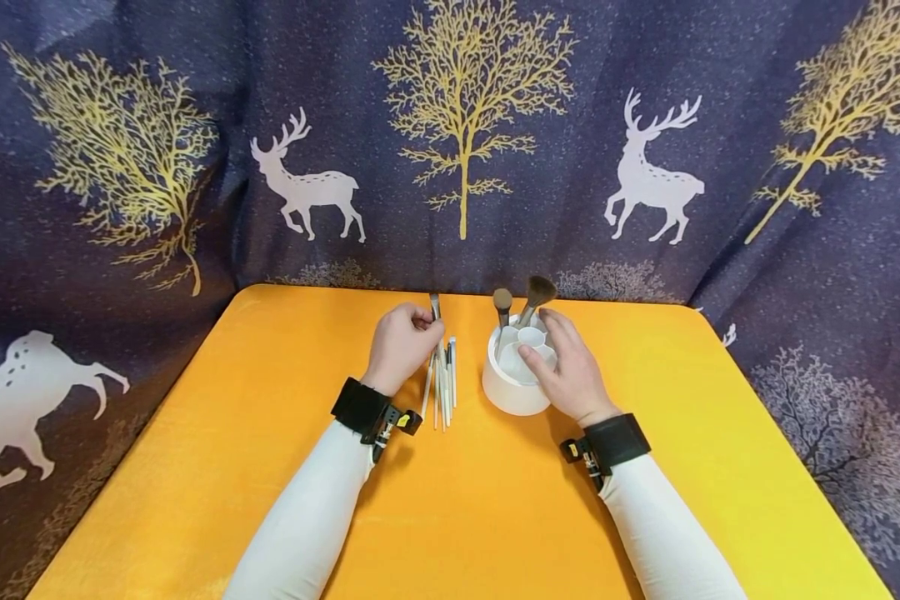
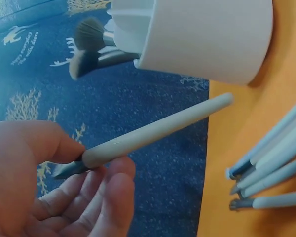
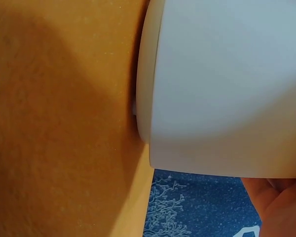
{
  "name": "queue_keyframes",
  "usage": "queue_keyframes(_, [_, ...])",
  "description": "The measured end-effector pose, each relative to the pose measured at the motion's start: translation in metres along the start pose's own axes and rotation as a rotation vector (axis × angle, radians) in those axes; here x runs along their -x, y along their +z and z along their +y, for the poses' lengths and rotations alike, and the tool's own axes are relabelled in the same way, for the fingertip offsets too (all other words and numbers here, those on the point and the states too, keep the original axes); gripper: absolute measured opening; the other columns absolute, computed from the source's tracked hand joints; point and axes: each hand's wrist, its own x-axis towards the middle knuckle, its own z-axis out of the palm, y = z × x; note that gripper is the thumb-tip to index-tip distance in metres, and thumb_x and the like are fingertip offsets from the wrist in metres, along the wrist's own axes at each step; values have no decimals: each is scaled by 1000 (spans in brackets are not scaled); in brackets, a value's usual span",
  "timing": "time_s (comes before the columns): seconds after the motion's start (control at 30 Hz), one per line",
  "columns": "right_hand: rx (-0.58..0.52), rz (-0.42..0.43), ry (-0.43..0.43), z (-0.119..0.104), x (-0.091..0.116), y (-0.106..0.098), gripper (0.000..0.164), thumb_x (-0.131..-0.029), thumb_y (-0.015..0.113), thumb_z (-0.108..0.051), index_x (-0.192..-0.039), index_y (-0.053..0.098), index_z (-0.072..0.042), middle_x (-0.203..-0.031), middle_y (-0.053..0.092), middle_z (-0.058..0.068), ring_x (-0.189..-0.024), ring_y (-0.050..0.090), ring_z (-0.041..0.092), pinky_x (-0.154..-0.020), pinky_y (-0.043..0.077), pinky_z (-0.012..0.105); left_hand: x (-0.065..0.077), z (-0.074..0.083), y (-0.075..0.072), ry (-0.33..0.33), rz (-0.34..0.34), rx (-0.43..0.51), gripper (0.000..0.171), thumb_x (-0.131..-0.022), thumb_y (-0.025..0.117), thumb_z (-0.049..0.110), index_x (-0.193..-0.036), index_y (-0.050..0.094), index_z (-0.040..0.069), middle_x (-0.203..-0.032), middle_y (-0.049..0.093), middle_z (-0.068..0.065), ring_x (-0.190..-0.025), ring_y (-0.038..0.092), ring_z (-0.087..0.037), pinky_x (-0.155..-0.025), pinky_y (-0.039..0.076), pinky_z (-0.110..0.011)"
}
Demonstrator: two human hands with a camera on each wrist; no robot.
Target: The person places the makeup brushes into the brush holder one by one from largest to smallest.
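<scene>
My left hand pinches a makeup brush between thumb and fingers near its bristle end; the pale handle points toward a round white brush holder. The holder stands on the table and has several compartments. Two makeup brushes stand in it, bristles up: a round-headed one and a fluffy dark one. My right hand holds the holder at its right side, thumb over the rim; its fingers are partly hidden in the right wrist view. Below my left hand lie several thin brushes in a loose bunch.
The table has an orange-yellow cover. A dark blue curtain with deer and trees hangs right behind its far edge and along both sides.
</scene>
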Motion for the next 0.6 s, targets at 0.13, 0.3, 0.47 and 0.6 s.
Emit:
queue_keyframes(0.13, [-4,-1,1,1,0,1,69,-97,52,-54,-147,42,-6,-153,37,5,-136,38,23,-105,37,50,1,7,0,17,34,27,17,-90,63,36,-96,64,20,-82,63,6,-67,58,-12,-65,46,-35])
queue_keyframes(0.3, [-5,4,-1,2,0,1,68,-97,53,-53,-148,41,-9,-153,37,6,-136,38,24,-104,37,51,4,15,-1,38,34,63,17,-90,64,36,-97,64,19,-85,63,6,-67,60,-10,-64,48,-35])
queue_keyframes(0.47, [-10,10,-9,2,0,2,66,-97,54,-51,-148,41,-10,-151,39,10,-135,39,25,-104,37,52,5,19,1,67,51,118,20,-90,66,35,-99,64,17,-86,64,5,-67,61,-9,-61,50,-33])
queue_keyframes(0.6, [-9,4,-6,2,0,2,67,-97,54,-52,-148,42,-9,-152,38,7,-135,39,25,-103,38,51,6,21,4,101,75,228,22,-90,68,34,-99,64,15,-88,65,3,-67,63,-11,-58,53,-32])
